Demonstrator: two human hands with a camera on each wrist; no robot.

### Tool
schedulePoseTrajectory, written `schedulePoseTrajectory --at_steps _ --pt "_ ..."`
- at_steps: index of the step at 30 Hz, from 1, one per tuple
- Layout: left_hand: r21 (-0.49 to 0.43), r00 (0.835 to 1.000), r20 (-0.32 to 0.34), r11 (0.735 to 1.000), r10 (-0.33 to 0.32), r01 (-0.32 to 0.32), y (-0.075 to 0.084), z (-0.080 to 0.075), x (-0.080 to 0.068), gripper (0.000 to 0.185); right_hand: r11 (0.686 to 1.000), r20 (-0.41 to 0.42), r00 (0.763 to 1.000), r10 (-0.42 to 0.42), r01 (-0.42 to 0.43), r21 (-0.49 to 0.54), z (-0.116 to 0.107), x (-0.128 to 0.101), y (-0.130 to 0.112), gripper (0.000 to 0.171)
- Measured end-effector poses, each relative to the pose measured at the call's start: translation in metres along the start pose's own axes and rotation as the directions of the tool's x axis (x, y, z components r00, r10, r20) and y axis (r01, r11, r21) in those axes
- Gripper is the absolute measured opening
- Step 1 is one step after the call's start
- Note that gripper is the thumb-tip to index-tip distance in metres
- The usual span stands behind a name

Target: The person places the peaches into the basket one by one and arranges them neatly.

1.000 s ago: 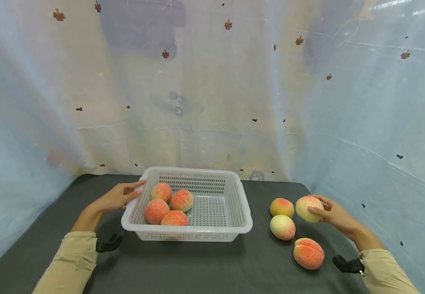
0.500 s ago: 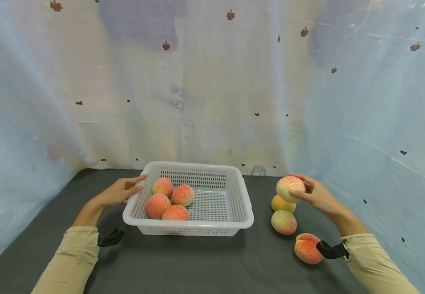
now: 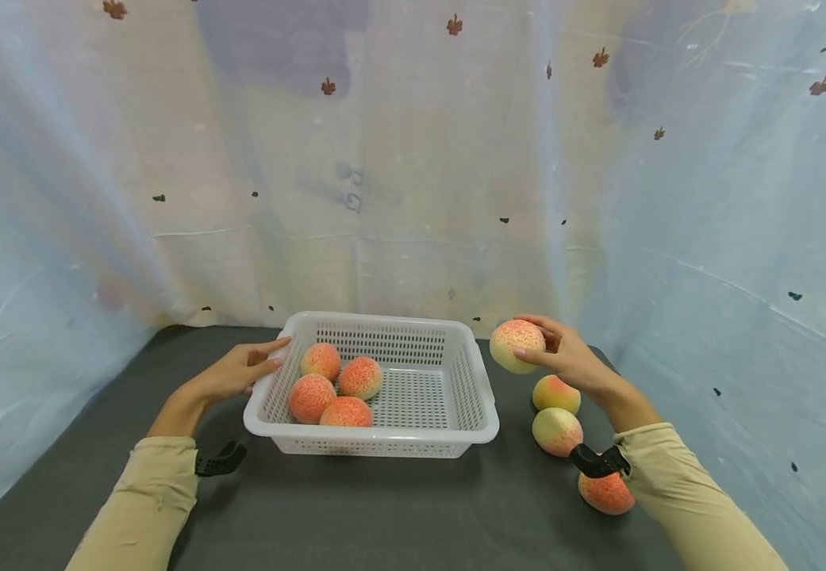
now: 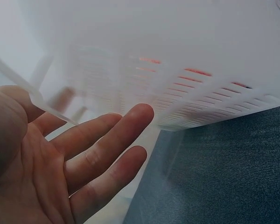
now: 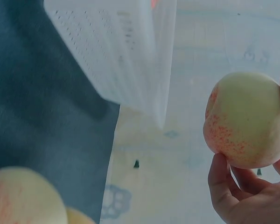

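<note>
Backdrop: a pale, translucent curtain point(image 3: 413, 159) dotted with small brown leaf shapes hangs behind and to both sides of a dark grey tabletop point(image 3: 384, 515).
Basket: a white perforated plastic basket point(image 3: 480, 381) stands on the tabletop, left of centre.
Fruit in basket: four round orange-red speckled peaches point(image 3: 334, 388) lie bunched in its left half, touching one another.
Left hand: the left hand point(image 3: 237, 373) rests with straight, relaxed fingers point(image 4: 112, 140) against the basket's left wall and rim, holding nothing.
Right hand: the right hand point(image 3: 562, 357) is raised above the tabletop just right of the basket's far right corner, its fingers curled round a pale yellow peach with a pink-speckled top point(image 3: 517, 346).
Held peach: off the tabletop, beside the basket, not over it.
Loose fruit: three more peaches point(image 3: 557, 412) lie on the tabletop right of the basket, under and beside the right forearm; the nearest is redder and partly hidden by the sleeve point(image 3: 677, 492).
</note>
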State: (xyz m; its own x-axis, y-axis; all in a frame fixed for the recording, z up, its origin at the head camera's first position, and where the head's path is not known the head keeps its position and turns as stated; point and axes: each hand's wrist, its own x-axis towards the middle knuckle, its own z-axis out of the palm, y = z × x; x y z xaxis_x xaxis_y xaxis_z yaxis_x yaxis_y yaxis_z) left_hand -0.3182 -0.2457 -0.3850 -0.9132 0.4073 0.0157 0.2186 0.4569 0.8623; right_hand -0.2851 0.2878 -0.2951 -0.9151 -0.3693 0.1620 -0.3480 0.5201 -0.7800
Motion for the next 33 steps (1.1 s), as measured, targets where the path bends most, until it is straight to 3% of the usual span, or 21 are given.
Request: schedulePoseTrajectory --at_steps 18,25,33 --pt "0.024 1.0 0.005 1.0 0.005 -0.005 0.004 -0.003 -0.001 0.065 0.999 0.023 0.999 -0.045 0.045 0.021 0.029 0.034 -0.033 0.062" --pt "0.023 0.999 -0.018 0.999 -0.027 0.027 0.002 -0.002 -0.002 0.065 0.995 0.039 0.997 -0.071 0.068 0.075 0.042 0.051 -0.047 0.061" --pt "0.014 1.0 -0.011 1.0 0.003 -0.003 -0.003 0.0 0.002 0.065 0.991 0.054 0.994 -0.09 0.084 0.107 0.059 0.068 -0.054 0.063"
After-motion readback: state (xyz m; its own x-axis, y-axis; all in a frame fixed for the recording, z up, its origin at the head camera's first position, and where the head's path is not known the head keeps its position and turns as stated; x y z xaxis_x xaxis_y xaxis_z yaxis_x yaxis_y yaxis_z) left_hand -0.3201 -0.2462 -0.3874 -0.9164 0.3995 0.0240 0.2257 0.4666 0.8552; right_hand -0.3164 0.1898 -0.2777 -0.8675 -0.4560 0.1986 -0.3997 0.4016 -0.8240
